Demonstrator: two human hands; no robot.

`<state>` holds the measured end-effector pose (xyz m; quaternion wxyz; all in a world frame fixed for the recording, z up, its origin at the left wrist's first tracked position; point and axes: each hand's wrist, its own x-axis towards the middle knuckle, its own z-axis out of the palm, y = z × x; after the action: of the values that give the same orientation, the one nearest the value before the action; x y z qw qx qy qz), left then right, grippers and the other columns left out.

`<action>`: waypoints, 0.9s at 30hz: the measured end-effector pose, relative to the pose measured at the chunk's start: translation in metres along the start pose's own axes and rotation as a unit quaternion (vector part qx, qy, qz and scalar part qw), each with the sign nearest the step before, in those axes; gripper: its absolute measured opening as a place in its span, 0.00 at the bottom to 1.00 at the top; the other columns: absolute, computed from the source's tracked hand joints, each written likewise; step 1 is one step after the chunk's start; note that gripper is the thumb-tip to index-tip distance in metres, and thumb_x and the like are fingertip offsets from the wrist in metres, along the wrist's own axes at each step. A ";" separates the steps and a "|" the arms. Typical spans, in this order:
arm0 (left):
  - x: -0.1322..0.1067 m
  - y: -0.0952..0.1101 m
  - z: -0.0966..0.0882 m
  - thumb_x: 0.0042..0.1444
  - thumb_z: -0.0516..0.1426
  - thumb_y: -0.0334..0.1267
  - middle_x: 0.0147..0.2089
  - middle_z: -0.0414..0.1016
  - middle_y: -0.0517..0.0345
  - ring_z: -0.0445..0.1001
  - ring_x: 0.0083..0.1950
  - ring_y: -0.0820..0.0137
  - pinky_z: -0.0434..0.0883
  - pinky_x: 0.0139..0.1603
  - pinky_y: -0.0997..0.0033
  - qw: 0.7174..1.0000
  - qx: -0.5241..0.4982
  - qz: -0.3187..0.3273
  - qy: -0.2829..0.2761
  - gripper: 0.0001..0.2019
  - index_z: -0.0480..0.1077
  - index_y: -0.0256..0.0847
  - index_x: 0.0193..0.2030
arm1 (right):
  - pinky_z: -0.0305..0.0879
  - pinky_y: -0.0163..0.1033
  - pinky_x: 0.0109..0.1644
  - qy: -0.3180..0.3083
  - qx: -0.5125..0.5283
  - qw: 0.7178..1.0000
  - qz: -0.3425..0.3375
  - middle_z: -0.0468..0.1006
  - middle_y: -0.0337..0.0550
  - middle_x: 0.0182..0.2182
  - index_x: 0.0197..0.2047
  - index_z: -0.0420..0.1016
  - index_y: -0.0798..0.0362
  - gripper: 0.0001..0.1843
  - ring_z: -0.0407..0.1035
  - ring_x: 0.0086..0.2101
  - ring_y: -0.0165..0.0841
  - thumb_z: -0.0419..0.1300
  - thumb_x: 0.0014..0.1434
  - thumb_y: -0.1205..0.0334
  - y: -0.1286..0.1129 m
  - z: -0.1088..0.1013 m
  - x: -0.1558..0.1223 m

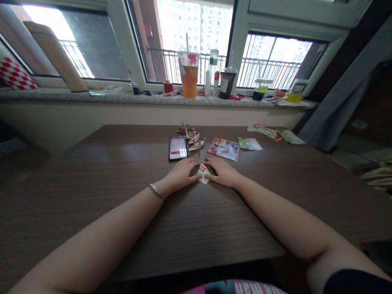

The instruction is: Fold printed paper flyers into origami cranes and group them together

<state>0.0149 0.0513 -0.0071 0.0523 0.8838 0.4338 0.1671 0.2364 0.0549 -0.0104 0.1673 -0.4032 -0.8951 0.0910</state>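
My left hand (180, 174) and my right hand (223, 172) rest on the brown wooden table (92, 196), meeting over a small folded piece of printed paper (203, 174). The fingers of both hands press on the paper from either side and pinch its edges. A silver bracelet (156, 191) sits on my left wrist. Just beyond the hands lies a phone (178, 148) with its screen lit, and beside it a small heap of folded paper cranes (192, 136).
Printed paper sheets (223, 148) and a small stack (249, 143) lie right of the phone; more leaflets (275, 134) farther right. The stone windowsill (92, 97) holds an orange drink cup (189, 75), bottles, a dark cup (227, 83) and other containers.
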 end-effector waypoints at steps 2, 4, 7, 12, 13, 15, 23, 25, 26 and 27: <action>0.001 -0.004 0.002 0.58 0.56 0.48 0.58 0.68 0.45 0.66 0.59 0.59 0.63 0.61 0.57 1.000 -0.009 0.011 0.003 0.22 0.68 0.37 0.55 | 0.49 0.52 0.67 0.001 0.007 1.000 -0.004 0.62 0.56 0.63 0.60 0.66 0.57 0.31 0.55 0.63 0.43 0.58 0.59 0.47 0.003 0.000 0.001; 0.003 -0.008 0.004 0.58 0.57 0.46 0.57 0.70 0.46 0.67 0.58 0.60 0.63 0.61 0.58 1.000 -0.018 0.020 0.010 0.20 0.68 0.37 0.54 | 0.50 0.52 0.67 0.002 0.022 1.000 -0.007 0.63 0.57 0.63 0.60 0.67 0.57 0.30 0.56 0.62 0.43 0.60 0.58 0.49 0.006 -0.001 0.001; 0.005 -0.012 0.005 0.58 0.58 0.43 0.55 0.71 0.48 0.68 0.57 0.61 0.65 0.60 0.59 0.999 -0.040 0.027 0.016 0.18 0.69 0.38 0.53 | 0.52 0.52 0.66 0.011 0.049 0.999 -0.011 0.65 0.57 0.61 0.59 0.68 0.58 0.30 0.58 0.61 0.43 0.62 0.57 0.52 0.011 -0.001 0.002; 0.007 -0.015 0.005 0.55 0.61 0.41 0.54 0.72 0.48 0.69 0.55 0.60 0.66 0.58 0.56 0.996 -0.082 0.040 0.019 0.19 0.69 0.40 0.53 | 0.55 0.52 0.64 0.035 0.095 0.995 -0.024 0.67 0.56 0.60 0.55 0.70 0.55 0.28 0.61 0.60 0.43 0.66 0.53 0.56 0.020 0.003 0.004; 0.007 -0.016 0.006 0.54 0.62 0.40 0.53 0.73 0.49 0.70 0.54 0.61 0.67 0.57 0.56 0.994 -0.094 0.045 0.023 0.18 0.70 0.40 0.52 | 0.56 0.52 0.63 0.039 0.106 0.993 -0.028 0.67 0.55 0.59 0.53 0.71 0.54 0.25 0.61 0.59 0.43 0.66 0.52 0.57 0.021 0.004 0.005; 0.008 -0.018 0.006 0.53 0.63 0.37 0.51 0.74 0.50 0.71 0.53 0.62 0.67 0.57 0.57 0.990 -0.121 0.066 0.036 0.15 0.72 0.41 0.48 | 0.58 0.51 0.62 0.047 0.125 0.990 -0.038 0.68 0.53 0.58 0.46 0.74 0.53 0.18 0.63 0.57 0.42 0.67 0.52 0.58 0.023 0.007 0.006; 0.013 -0.024 0.010 0.53 0.60 0.29 0.45 0.78 0.54 0.73 0.49 0.65 0.69 0.54 0.58 0.977 -0.130 0.152 0.069 0.10 0.74 0.40 0.43 | 0.64 0.44 0.51 0.084 0.123 0.987 -0.066 0.76 0.46 0.41 0.32 0.73 0.53 0.06 0.69 0.44 0.35 0.66 0.53 0.63 0.021 0.009 0.013; 0.014 -0.024 0.010 0.53 0.59 0.28 0.46 0.78 0.54 0.73 0.51 0.65 0.68 0.55 0.58 0.977 -0.127 0.157 0.063 0.11 0.74 0.41 0.44 | 0.63 0.41 0.46 0.079 0.091 0.991 -0.061 0.75 0.43 0.34 0.31 0.73 0.54 0.06 0.68 0.39 0.34 0.66 0.54 0.62 0.020 0.008 0.014; 0.013 -0.024 0.011 0.54 0.59 0.29 0.47 0.77 0.53 0.72 0.52 0.64 0.68 0.55 0.58 0.977 -0.126 0.159 0.061 0.11 0.74 0.41 0.44 | 0.62 0.40 0.45 0.075 0.074 0.993 -0.058 0.75 0.42 0.32 0.30 0.73 0.54 0.07 0.67 0.37 0.34 0.65 0.55 0.61 0.019 0.008 0.014; 0.013 -0.024 0.011 0.54 0.59 0.29 0.47 0.77 0.53 0.72 0.53 0.64 0.68 0.55 0.58 0.977 -0.124 0.162 0.057 0.10 0.74 0.41 0.44 | 0.62 0.40 0.43 0.072 0.058 0.994 -0.058 0.74 0.42 0.30 0.30 0.73 0.54 0.07 0.67 0.36 0.34 0.65 0.56 0.61 0.019 0.007 0.014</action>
<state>0.0083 0.0771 -0.0199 0.1086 0.9178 0.2635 0.2763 0.2383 0.0775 -0.0197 0.2595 -0.3462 -0.8956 0.1039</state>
